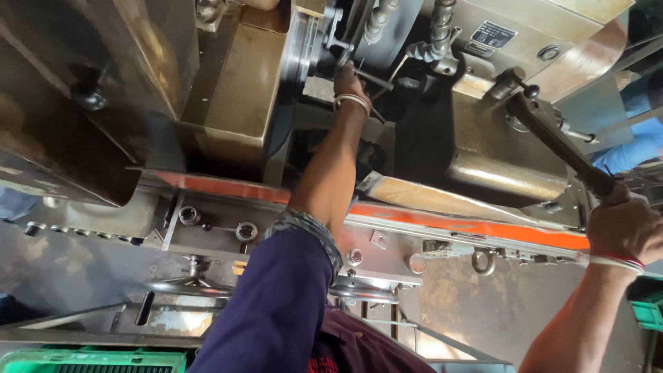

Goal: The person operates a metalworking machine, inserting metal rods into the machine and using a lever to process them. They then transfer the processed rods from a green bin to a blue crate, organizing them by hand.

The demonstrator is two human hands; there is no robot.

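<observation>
Around the lever (552,141): your right hand (625,224), fist closed on its lower end. Up-left of that grip: your left hand (350,81), reaching into the machine (483,138), fingers hidden, grasp cannot be told.

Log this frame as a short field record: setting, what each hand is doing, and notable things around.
setting: large metal machine seen from a head camera
left hand: reached deep into the machine, gripping a thin dark rod-like tool; white bands on the wrist
right hand: closed around the end of a long dark lever handle
sleeve: dark blue, rolled to the elbow
nearby: orange strip along the machine bed, handwheel, green crate
</observation>
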